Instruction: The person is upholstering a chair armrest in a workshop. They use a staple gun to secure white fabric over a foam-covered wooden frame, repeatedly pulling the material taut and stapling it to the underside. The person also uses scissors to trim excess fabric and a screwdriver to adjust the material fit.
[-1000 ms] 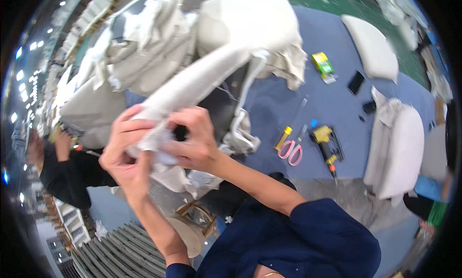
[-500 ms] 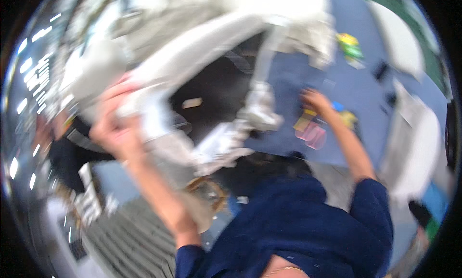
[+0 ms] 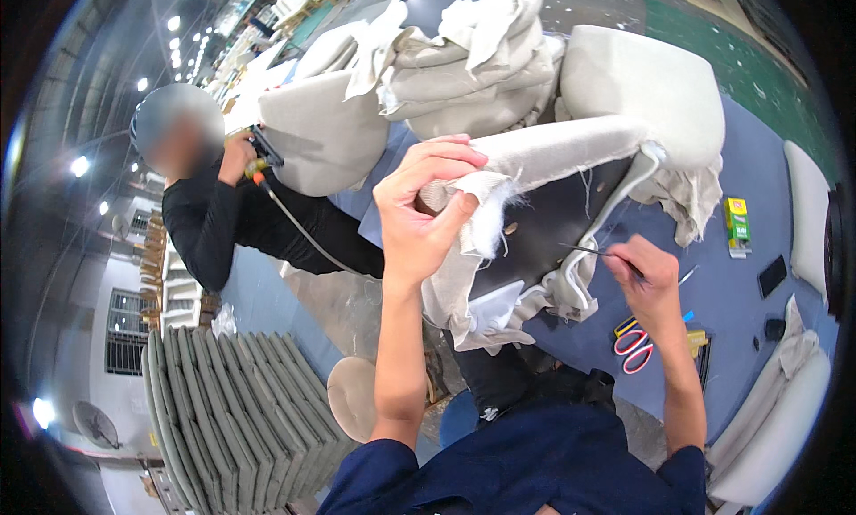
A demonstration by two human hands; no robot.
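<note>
A beige upholstered chair pad (image 3: 562, 154) stands propped on the table, its dark underside (image 3: 544, 221) facing me. Loose fabric hangs along its edges. My left hand (image 3: 426, 212) is closed around the pad's left corner, thumb on the fabric beside a tuft of white wadding (image 3: 493, 221). In my closed right hand (image 3: 648, 281) is a thin pointed metal tool (image 3: 586, 249), like an awl. Its tip points left over the pad's dark underside. Just below that hand lie red-and-white-handled scissors (image 3: 635, 350) and a yellow-handled tool (image 3: 627, 325).
Other beige pads (image 3: 642, 78) and a fabric-draped stack (image 3: 464, 87) stand behind. A green-and-yellow box (image 3: 736, 225) and black phone (image 3: 772, 275) lie right. At left, a co-worker (image 3: 201, 221) holds an air tool with a hose (image 3: 308, 234). Grey cushions (image 3: 250, 417) are stacked lower left.
My right hand has come up from beside the scissors to the pad's edge, now with the pointed tool in it. My left hand still grips the pad. The view has shifted and sharpened.
</note>
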